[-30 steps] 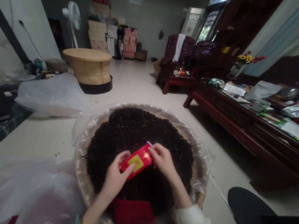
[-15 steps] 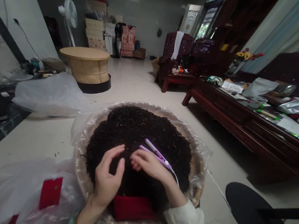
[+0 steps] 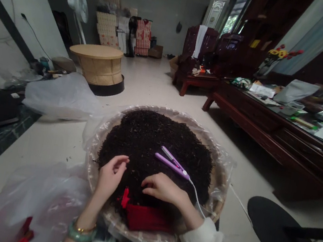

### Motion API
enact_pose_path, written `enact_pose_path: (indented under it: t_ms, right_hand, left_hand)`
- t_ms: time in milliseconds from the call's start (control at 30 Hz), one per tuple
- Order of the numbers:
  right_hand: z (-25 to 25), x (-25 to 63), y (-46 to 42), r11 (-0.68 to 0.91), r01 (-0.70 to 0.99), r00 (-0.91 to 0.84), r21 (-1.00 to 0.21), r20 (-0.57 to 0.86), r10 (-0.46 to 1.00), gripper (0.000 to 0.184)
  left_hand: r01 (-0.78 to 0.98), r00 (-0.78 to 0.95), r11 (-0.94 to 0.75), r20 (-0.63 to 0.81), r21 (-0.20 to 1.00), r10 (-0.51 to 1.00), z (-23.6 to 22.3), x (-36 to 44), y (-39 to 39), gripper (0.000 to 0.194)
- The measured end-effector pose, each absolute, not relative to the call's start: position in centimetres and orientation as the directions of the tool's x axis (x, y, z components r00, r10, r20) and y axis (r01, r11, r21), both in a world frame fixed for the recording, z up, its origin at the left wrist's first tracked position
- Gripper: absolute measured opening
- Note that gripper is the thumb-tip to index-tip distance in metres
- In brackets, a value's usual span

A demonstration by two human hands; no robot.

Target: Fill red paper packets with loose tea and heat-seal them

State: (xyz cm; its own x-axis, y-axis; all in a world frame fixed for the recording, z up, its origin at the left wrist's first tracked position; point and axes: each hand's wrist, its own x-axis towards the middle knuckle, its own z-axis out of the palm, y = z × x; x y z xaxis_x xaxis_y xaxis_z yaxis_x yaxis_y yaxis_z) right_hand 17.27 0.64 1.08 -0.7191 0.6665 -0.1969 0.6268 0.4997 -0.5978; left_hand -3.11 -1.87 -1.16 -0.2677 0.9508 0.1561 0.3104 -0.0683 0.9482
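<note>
A round basket (image 3: 223,197) lined with clear plastic holds a heap of dark, dry, twisted leaves (image 3: 153,132) like tea. My left hand (image 3: 111,174) hovers over the near left part of the heap, fingers loosely curled, thumb apart, nothing visible in it. Over the near middle is my right hand (image 3: 162,187), bent at the fingers with a gap to the thumb; it too shows nothing held. A purple mini hair straightener (image 3: 174,166) lies on the leaves just beyond, its plates apart. At the near rim lies a dark red pouch or cloth (image 3: 149,219), with a small bright red piece (image 3: 125,197) beside it.
The straightener's white cord (image 3: 197,193) runs past my right wrist. A plastic bag (image 3: 31,194) with red pieces lies at left. A black round stand base (image 3: 281,236) is at right, below a cluttered dark wooden table (image 3: 272,127). A woven drum-shaped table (image 3: 96,64) stands beyond.
The view has shifted slightly. My left fingers have curled in, and my right hand has drawn back from the straightener. A red square over the left bag is gone; a bright red piece shows by the pouch.
</note>
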Motion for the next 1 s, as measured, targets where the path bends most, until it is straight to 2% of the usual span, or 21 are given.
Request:
enact_pose_path:
  t_ms: [100,167,233,300,467,667,833,933,1000]
  right_hand:
    - [1.1,16.6,-0.6,0.574,0.627,-0.754,-0.526,-0.225,0.617,0.024]
    - [0.9,16.2,-1.5,0.614,0.656,-0.749,-0.439,-0.283,0.599,0.028]
    - [0.3,16.0,-2.1,0.622,0.687,-0.727,-0.375,-0.336,0.599,0.024]
    - [-0.3,16.1,-2.2,0.607,0.693,-0.721,-0.388,-0.363,0.591,0.018]
    - [-1.3,16.6,-1.4,0.594,0.657,-0.751,-0.465,-0.333,0.570,0.020]
    - [-1.3,16.6,-1.5,0.619,0.642,-0.764,-0.453,-0.308,0.567,0.024]
    - [-0.8,16.6,-1.8,0.689,0.615,-0.788,-0.384,-0.289,0.544,0.020]
    - [-0.2,17.1,-1.8,0.693,0.614,-0.786,-0.377,-0.217,0.579,0.014]
    - [0.5,17.8,-1.5,0.687,0.599,-0.779,-0.412,-0.101,0.619,0.014]
  left_hand:
    - [0.384,-0.073,-0.065,0.100,0.921,0.992,-1.0,-2.1,-1.8,0.026]
    - [0.404,0.001,-0.073,0.080,0.912,0.997,-0.9,-1.3,-1.9,0.025]
    - [0.414,0.050,-0.084,0.070,0.906,0.996,-0.7,-0.6,-1.9,0.024]
    - [0.426,0.085,-0.088,0.057,0.900,0.995,-0.6,-0.2,-2.0,0.023]
    - [0.414,0.088,-0.043,0.008,0.909,0.996,-0.8,-0.2,-2.2,0.024]
    - [0.378,0.100,-0.016,-0.024,0.926,0.995,-1.3,-0.5,-2.4,0.025]
    - [0.380,0.104,-0.024,-0.017,0.925,0.994,-1.5,-0.5,-2.4,0.025]
    - [0.383,0.096,-0.021,-0.017,0.924,0.995,-1.5,-0.6,-2.4,0.024]
    - [0.389,0.082,-0.017,-0.016,0.921,0.997,-1.4,-0.8,-2.4,0.024]
